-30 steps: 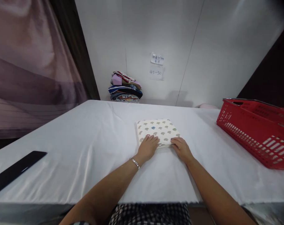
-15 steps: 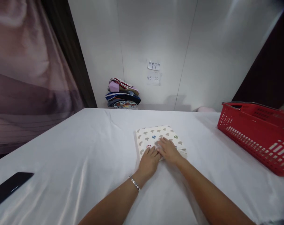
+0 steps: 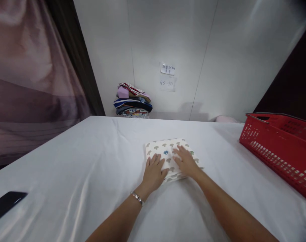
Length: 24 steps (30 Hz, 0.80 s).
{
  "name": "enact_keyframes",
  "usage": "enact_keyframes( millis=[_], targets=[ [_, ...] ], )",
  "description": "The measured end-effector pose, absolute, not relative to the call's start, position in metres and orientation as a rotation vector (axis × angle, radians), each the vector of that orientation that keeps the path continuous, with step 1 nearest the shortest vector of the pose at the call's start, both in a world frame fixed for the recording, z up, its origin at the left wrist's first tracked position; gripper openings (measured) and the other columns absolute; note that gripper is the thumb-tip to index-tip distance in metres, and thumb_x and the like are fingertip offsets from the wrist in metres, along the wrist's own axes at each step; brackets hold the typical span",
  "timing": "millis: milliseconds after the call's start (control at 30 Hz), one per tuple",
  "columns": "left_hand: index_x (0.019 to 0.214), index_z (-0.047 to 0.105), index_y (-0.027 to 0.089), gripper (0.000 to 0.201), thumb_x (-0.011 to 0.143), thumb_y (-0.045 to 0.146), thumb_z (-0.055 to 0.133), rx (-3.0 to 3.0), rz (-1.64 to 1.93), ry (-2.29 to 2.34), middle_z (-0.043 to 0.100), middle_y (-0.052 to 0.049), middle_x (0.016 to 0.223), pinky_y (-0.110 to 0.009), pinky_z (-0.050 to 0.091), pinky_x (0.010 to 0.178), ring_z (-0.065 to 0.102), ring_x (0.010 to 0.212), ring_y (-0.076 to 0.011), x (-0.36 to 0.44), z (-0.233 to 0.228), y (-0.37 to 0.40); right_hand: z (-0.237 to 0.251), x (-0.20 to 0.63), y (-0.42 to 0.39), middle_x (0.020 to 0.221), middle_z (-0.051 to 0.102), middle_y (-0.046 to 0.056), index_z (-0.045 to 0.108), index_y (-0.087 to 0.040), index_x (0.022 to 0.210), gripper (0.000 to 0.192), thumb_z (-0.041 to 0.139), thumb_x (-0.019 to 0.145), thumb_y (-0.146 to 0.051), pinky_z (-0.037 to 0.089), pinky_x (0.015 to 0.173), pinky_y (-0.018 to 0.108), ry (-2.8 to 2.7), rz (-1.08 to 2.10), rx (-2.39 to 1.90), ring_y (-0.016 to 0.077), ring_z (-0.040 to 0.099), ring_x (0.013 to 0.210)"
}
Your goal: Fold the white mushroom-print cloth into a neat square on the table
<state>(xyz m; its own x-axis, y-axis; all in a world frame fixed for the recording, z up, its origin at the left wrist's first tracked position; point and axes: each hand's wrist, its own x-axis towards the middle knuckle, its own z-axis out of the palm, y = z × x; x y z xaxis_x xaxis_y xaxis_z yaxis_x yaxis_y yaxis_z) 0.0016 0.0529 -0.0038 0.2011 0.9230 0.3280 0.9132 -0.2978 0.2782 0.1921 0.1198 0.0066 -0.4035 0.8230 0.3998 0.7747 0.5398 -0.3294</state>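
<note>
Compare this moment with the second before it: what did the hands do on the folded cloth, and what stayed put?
Both hands slid from the near edge of the folded mushroom-print cloth up onto its top. The left hand now lies flat on its left half, the right hand on its right half, palms down and not gripping. The cloth stayed folded on the white table; the red basket and clothes pile stayed put.

White table [image 3: 92,161] lies bare leftward; red basket [image 3: 281,151] blocks the right

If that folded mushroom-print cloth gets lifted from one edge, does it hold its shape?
Probably not: the folded cloth shows loose stacked layers at its near edge, so it would likely droop and unfold. It looks light. Both flat hands, left hand and right hand, cover it; the white tablecloth looks smooth, so it may slide.
</note>
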Motion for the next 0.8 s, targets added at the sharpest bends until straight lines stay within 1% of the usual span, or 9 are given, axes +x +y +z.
enact_keyframes(
  millis=[67,133,233,333,433,533,600,700,800],
  targets=[
    [0.125,0.052,0.019,0.041,0.091,0.039,0.043,2.404,0.662,1.852,0.039,-0.01,0.144,-0.056,0.021,0.109,0.026,0.136,-0.0287,0.003,-0.005,0.049,0.007,0.203,0.141,0.142,0.041,0.013,0.051,-0.022,0.129,0.043,0.045,0.09,-0.039,0.03,0.101,0.059,-2.193,0.036,-1.33,0.0335,0.03,0.134],
    [0.128,0.05,0.021,0.042,0.092,0.041,0.041,2.373,0.651,1.854,0.037,-0.009,0.145,-0.057,0.019,0.11,0.025,0.137,-0.0279,0.003,-0.004,0.046,-0.005,0.216,0.156,0.14,0.043,0.016,0.052,-0.02,0.127,0.045,0.049,0.087,-0.04,0.03,0.099,0.062,-2.163,0.022,-1.421,0.0369,0.03,0.133],
    [0.131,0.046,0.024,0.045,0.092,0.043,0.04,2.316,0.63,1.854,0.035,-0.007,0.147,-0.059,0.017,0.11,0.023,0.138,-0.0273,0.004,-0.002,0.043,-0.035,0.234,0.166,0.139,0.044,0.016,0.052,-0.02,0.126,0.044,0.048,0.087,-0.041,0.036,0.097,0.058,-2.165,0.108,-1.424,0.0349,0.034,0.132],
    [0.132,0.044,0.026,0.045,0.091,0.044,0.04,2.274,0.635,1.854,0.033,-0.006,0.148,-0.061,0.015,0.109,0.021,0.139,-0.0271,0.005,-0.002,0.042,-0.052,0.243,0.169,0.14,0.044,0.012,0.052,-0.024,0.126,0.045,0.049,0.087,-0.044,0.037,0.099,0.055,-2.127,0.171,-1.428,0.0336,0.034,0.132],
    [0.132,0.043,0.027,0.046,0.09,0.045,0.041,2.227,0.641,1.851,0.031,-0.005,0.149,-0.063,0.016,0.107,0.02,0.139,-0.0276,0.006,-0.002,0.042,-0.049,0.242,0.167,0.142,0.041,0.009,0.053,-0.027,0.127,0.048,0.05,0.084,-0.049,0.036,0.101,0.054,-2.096,0.259,-1.479,0.034,0.035,0.132],
    [0.131,0.043,0.027,0.045,0.09,0.044,0.041,2.195,0.642,1.838,0.03,-0.005,0.149,-0.064,0.022,0.104,0.018,0.139,-0.0277,0.006,-0.001,0.042,-0.036,0.238,0.164,0.146,0.035,0.008,0.053,-0.025,0.128,0.055,0.048,0.082,-0.054,0.033,0.103,0.055,-2.06,0.379,-1.582,0.0353,0.035,0.131],
    [0.13,0.044,0.028,0.043,0.09,0.044,0.042,2.186,0.645,1.83,0.03,-0.005,0.149,-0.062,0.027,0.102,0.019,0.139,-0.0274,0.006,0.001,0.041,-0.028,0.238,0.163,0.147,0.034,0.007,0.055,-0.024,0.127,0.055,0.047,0.082,-0.055,0.031,0.105,0.053,-2.014,0.467,-1.591,0.0336,0.036,0.131],
    [0.129,0.045,0.028,0.042,0.09,0.044,0.042,2.174,0.661,1.827,0.031,-0.004,0.149,-0.061,0.029,0.102,0.019,0.139,-0.0271,0.006,0.004,0.04,-0.022,0.244,0.164,0.143,0.041,0.005,0.06,-0.023,0.12,0.049,0.049,0.08,-0.05,0.035,0.106,0.045,-1.882,0.603,-1.546,0.0287,0.042,0.128],
    [0.128,0.046,0.027,0.042,0.089,0.043,0.043,2.156,0.681,1.828,0.032,-0.006,0.148,-0.06,0.028,0.103,0.021,0.139,-0.0274,0.006,0.003,0.04,-0.02,0.259,0.162,0.131,0.055,0.006,0.06,-0.024,0.121,0.052,0.055,0.076,-0.047,0.042,0.1,0.043,-1.783,0.691,-1.573,0.0278,0.052,0.119]
  ],
)
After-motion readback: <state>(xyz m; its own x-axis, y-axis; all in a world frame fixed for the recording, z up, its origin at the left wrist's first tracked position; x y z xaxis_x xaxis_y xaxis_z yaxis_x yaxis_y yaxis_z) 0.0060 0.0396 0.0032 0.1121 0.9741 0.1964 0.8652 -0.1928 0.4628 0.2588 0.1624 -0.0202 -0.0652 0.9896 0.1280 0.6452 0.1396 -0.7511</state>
